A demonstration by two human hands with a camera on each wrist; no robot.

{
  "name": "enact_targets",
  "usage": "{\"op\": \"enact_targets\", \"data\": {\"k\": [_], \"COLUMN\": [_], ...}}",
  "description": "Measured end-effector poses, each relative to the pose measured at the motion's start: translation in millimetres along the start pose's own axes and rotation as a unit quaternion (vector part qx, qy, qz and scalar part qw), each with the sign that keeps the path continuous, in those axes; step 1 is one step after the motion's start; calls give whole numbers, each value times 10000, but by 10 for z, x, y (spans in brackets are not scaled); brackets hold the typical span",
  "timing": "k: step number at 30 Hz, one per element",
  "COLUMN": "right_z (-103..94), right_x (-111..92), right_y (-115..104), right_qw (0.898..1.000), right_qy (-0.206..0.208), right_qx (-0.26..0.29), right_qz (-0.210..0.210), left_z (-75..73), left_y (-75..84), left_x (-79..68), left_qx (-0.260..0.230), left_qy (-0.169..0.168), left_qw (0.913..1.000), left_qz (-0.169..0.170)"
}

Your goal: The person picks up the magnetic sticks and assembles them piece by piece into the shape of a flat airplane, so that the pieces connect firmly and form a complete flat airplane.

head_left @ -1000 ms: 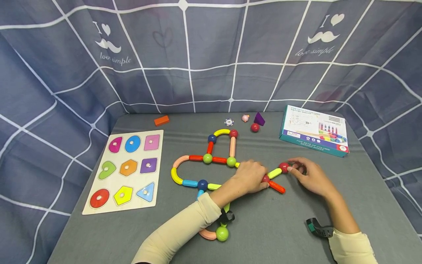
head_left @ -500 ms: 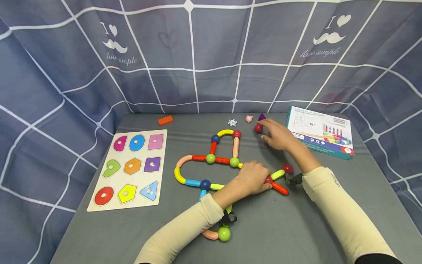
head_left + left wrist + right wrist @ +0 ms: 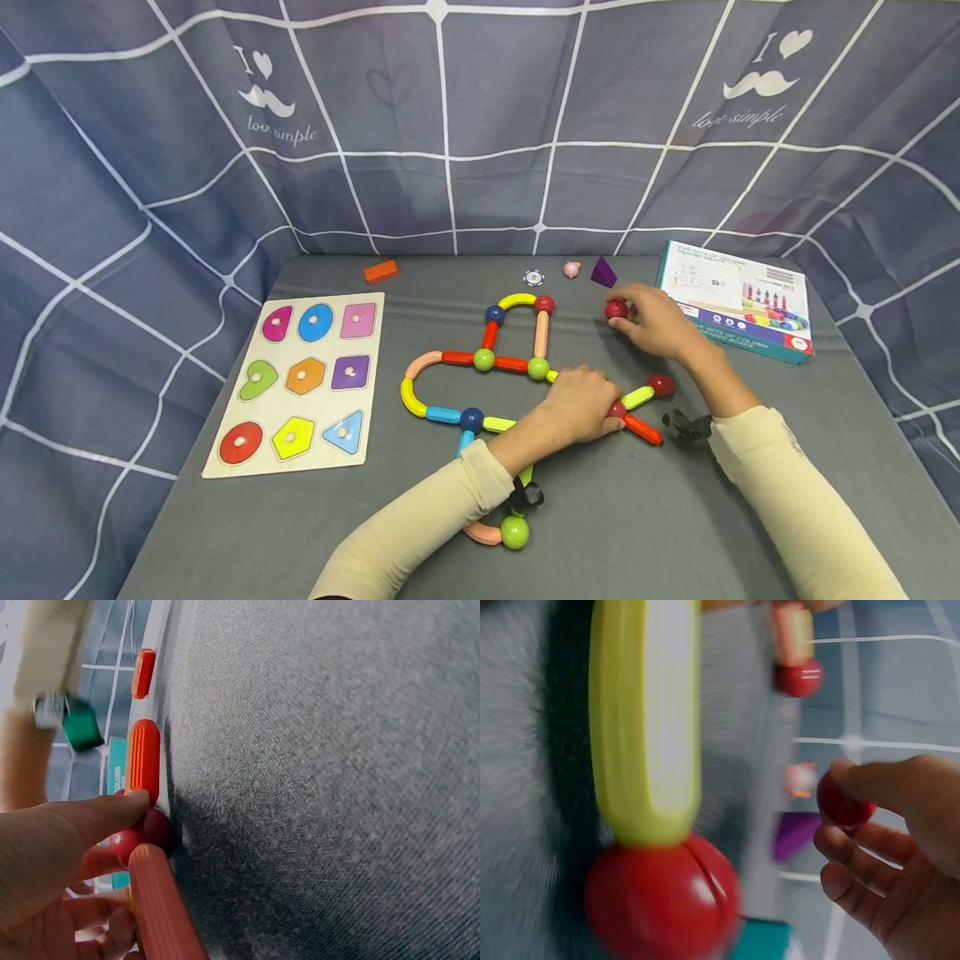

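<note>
My right hand (image 3: pixel 656 321) pinches a loose red ball (image 3: pixel 845 802) between thumb and fingers, close to the teal box. My left hand (image 3: pixel 581 404) grips a red ball joint (image 3: pixel 154 832) of a flat stick-and-ball construction, its thumb against a red stick (image 3: pixel 142 761). From that joint the red stick and a yellow-green stick (image 3: pixel 638 397) fan out to the right. The yellow-green one ends in another red ball (image 3: pixel 662 385). Green balls (image 3: pixel 484 359), blue balls (image 3: pixel 472 419) and coloured sticks form loops to the left; my left forearm hides part of them.
A shape-puzzle board (image 3: pixel 296 383) lies at the left, with an orange block (image 3: pixel 381 272) behind it. Along the back are a poker chip (image 3: pixel 533 277), a small pink figure (image 3: pixel 572 269) and a purple block (image 3: pixel 603 272). The teal-edged box (image 3: pixel 738 296) lies back right.
My right hand has left the red ball ending the yellow-green stick, reached back, taken hold of the loose red ball and drawn it slightly forward from the purple block. The left hand stays put.
</note>
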State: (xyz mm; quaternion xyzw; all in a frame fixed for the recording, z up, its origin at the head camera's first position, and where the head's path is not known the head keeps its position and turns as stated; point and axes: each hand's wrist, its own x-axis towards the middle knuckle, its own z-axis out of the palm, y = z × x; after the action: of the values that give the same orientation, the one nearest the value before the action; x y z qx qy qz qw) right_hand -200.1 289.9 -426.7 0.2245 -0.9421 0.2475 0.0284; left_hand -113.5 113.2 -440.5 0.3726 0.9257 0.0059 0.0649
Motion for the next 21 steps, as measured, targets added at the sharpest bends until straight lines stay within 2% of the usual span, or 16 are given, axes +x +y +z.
{"op": "enact_targets", "data": {"k": [4, 8, 11, 15, 18, 21], "right_z": [-185, -238, -175, -26, 83, 165], "right_x": [-411, -872, -1203, -1567, -1733, -1817], "right_y": [-58, -49, -37, -38, -53, -76], "right_qw": [9990, 9981, 9968, 9945, 9920, 9877], "right_qy": [386, 547, 625, 458, 203, 72], "right_qx": [223, 241, 308, 569, 848, 1198], "right_qz": [85, 167, 386, 757, 916, 1006], "left_z": [5, 6, 11, 19, 23, 24], "left_y": [-3, -4, -7, -13, -20, -29], "left_x": [0, 2, 4, 0, -3, -3], "left_qx": [-22, -29, -69, -156, -183, -212], "left_qy": [-19, -2, 29, 97, 136, 153], "left_qw": [10000, 10000, 9999, 9997, 9996, 9996], "left_qz": [38, 56, 92, 173, 162, 144]}}
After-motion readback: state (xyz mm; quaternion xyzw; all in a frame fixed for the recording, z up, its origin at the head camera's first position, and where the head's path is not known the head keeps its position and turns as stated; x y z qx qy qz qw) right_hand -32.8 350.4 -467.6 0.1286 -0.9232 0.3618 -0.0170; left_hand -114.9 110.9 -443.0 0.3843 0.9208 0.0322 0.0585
